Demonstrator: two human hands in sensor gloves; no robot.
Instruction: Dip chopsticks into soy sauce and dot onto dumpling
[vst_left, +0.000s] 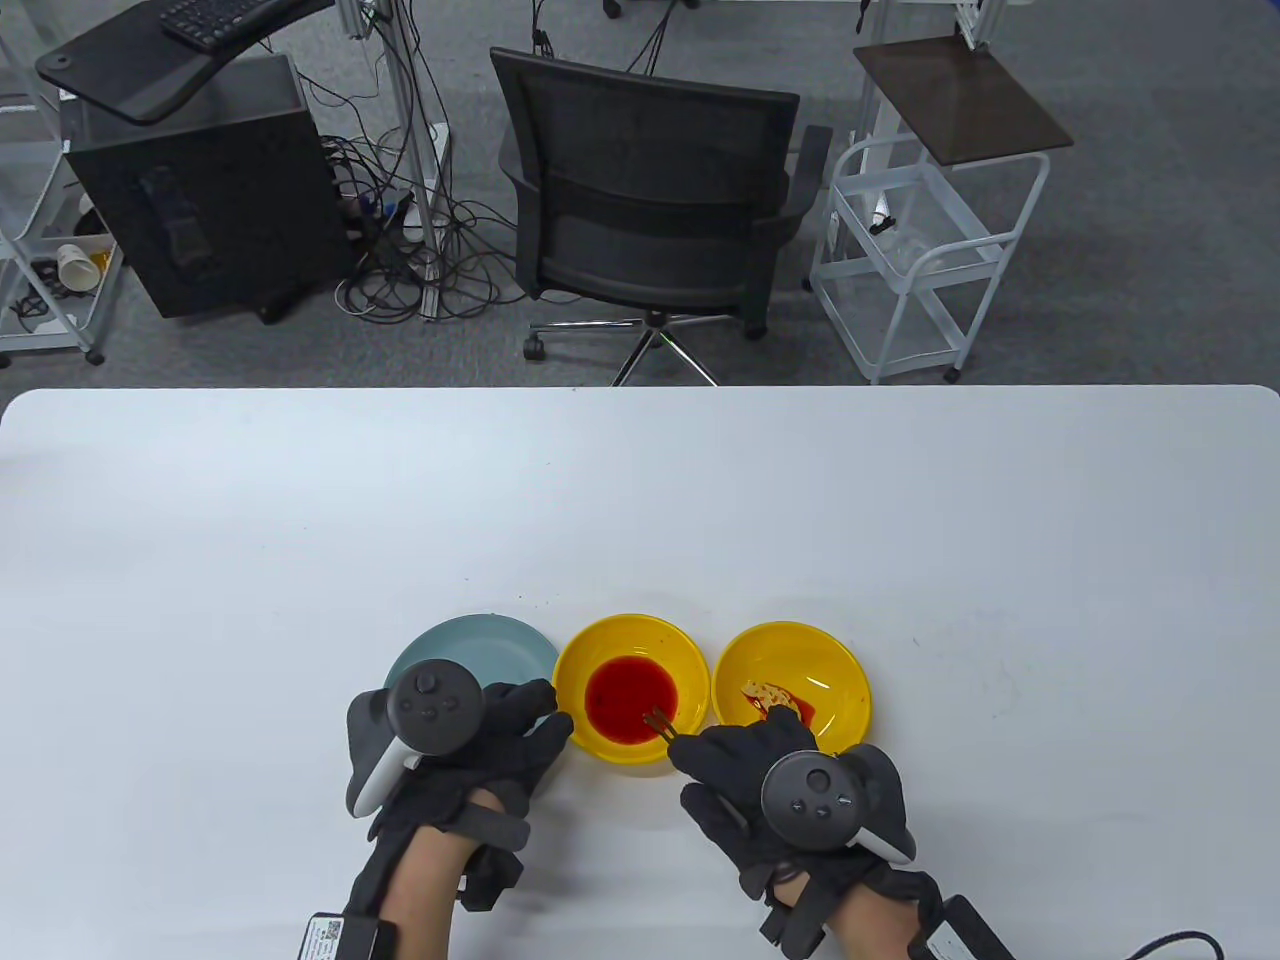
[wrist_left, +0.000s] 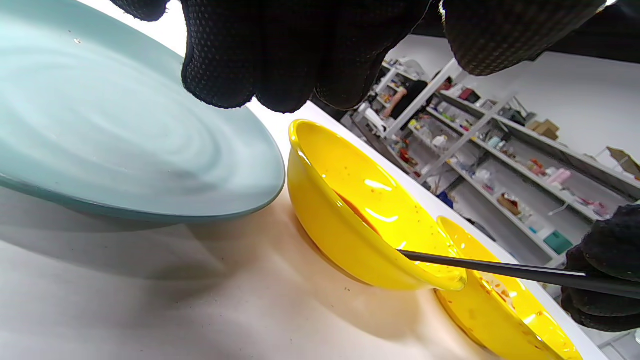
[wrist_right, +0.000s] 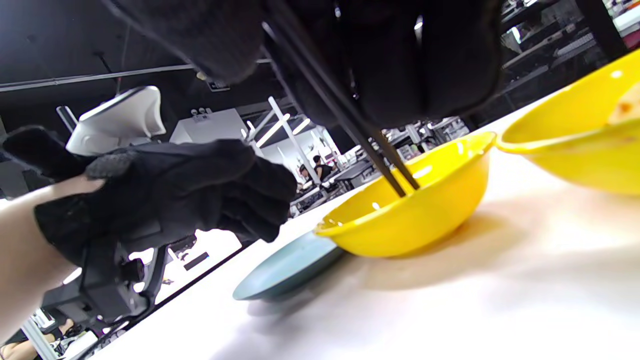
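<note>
Two chopsticks (vst_left: 659, 722) dip into the sauce (vst_left: 630, 699).
Right hand (vst_left: 770, 775) pinches them; left hand (vst_left: 470, 735), fingers loosely curled, hovers over the plate (vst_left: 480, 645).

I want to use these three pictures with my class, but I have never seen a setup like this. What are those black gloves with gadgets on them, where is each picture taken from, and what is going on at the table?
Those are a person's two hands in sensor gloves, each with a tracker strapped on its back. One camera looks down at the white table; the other two sit on the wrists. On the table stand a blue plate, a yellow bowl of sauce and a yellow bowl with the dumpling. The right hand holds chopsticks, tips dipped in the sauce bowl. The left hand holds nothing.
</note>
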